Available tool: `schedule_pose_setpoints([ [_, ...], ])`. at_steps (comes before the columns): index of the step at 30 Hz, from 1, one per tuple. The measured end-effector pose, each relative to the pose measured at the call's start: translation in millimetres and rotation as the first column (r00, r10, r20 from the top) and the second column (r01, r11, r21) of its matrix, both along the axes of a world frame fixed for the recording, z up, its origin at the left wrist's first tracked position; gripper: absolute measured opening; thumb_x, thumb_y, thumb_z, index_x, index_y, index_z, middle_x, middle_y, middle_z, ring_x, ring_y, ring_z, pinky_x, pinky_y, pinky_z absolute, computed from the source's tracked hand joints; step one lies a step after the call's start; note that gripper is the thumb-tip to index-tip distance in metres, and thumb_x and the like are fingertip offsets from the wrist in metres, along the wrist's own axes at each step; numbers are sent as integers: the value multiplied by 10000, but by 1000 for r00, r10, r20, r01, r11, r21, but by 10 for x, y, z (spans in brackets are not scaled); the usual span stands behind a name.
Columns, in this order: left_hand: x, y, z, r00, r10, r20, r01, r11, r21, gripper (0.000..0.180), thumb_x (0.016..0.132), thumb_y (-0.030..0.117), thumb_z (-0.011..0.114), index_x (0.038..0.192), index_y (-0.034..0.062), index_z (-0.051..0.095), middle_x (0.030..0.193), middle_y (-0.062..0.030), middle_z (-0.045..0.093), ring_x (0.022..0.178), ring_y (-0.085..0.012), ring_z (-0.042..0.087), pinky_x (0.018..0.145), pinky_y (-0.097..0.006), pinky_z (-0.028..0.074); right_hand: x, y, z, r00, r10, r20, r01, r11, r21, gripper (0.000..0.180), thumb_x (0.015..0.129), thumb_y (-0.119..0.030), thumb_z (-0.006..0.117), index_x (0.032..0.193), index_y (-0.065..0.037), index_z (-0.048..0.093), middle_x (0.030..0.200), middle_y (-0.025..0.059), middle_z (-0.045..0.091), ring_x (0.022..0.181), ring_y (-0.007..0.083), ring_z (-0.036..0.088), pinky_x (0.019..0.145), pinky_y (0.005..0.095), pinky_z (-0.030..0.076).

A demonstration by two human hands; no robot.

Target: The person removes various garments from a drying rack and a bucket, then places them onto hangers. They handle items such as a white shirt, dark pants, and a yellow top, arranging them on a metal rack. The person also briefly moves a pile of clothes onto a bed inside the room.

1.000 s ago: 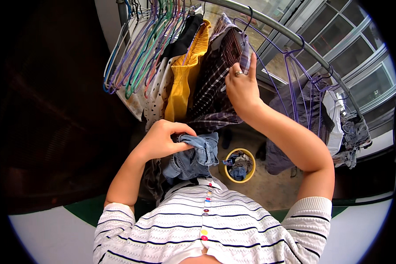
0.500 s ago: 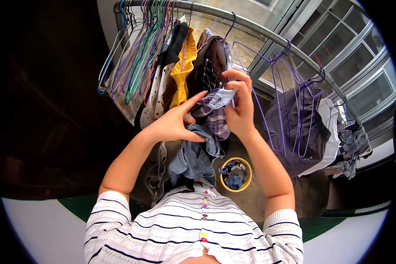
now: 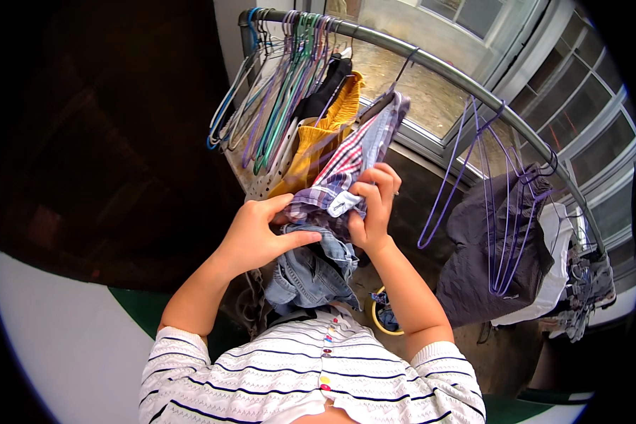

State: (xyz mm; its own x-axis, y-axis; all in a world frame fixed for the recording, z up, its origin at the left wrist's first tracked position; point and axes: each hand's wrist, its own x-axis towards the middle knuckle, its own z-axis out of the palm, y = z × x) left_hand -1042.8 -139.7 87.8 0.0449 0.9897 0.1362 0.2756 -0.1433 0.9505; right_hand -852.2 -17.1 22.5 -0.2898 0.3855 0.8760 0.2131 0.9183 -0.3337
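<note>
In front of my chest, my right hand (image 3: 376,205) pinches a plaid garment (image 3: 312,201) beside its pale blue, buttonholed tab (image 3: 343,203). That garment slants up to a hanger, showing red and white checks and a bluish strip higher up. My left hand (image 3: 254,237) is at its left edge, index finger touching the plaid cloth. The left thumb lies over the top of a blue denim garment (image 3: 311,275), which hangs below the hand close to my waist. The other left fingers are mostly hidden by cloth.
A curved metal rail (image 3: 445,67) carries many hangers (image 3: 283,99), a mustard garment (image 3: 311,145) and a dark garment (image 3: 466,240). Purple hangers (image 3: 505,233) dangle at the right. Partly behind my right forearm stands a yellow bucket (image 3: 377,321) with cloth inside.
The view has shifted, so the rail and clothes sit farther right. The plaid garment now slants from its hanger to my hands, with more checks showing. My right forearm now covers part of the bucket.
</note>
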Motion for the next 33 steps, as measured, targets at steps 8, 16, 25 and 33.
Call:
schedule_pose_setpoints([
  [8, 40, -47, -173, 954, -32, -299, 16, 998, -57, 507, 710, 405, 828, 940, 2, 622, 711, -129, 621, 629, -271, 604, 628, -339, 473, -41, 148, 71, 929, -314, 197, 351, 917, -192, 221, 763, -68, 558, 964, -45, 647, 625, 68, 535, 644, 257, 509, 805, 379, 346],
  [16, -59, 18, -403, 937, -102, -333, 58, 989, -139, 503, 722, 327, 833, 1079, 29, 640, 804, -102, 673, 693, -202, 620, 680, -305, 485, -33, 158, 161, 824, -417, 384, 567, 595, -570, 483, 826, -190, 629, 1288, -62, 565, 652, 83, 574, 678, 273, 588, 704, 359, 458],
  [25, -87, 6, -313, 884, -268, -383, 252, 963, -92, 439, 693, 331, 861, 829, 10, 593, 620, -100, 574, 536, -213, 479, 570, -303, 417, -158, 782, -255, 802, -362, -475, 190, 909, -372, 434, 901, -190, 573, 1294, -19, 504, 1348, 151, 441, 1271, 291, 411, 1071, 395, 304],
  [33, -208, -80, -295, 862, -307, -402, 298, 951, -87, 420, 676, 282, 879, 849, -3, 624, 693, -114, 650, 561, -200, 565, 593, -279, 462, -229, 1227, 345, 936, -343, -81, 283, 868, -408, 486, 779, -128, 617, 1263, -98, 574, 1224, 128, 594, 1165, 296, 555, 1035, 413, 338],
])
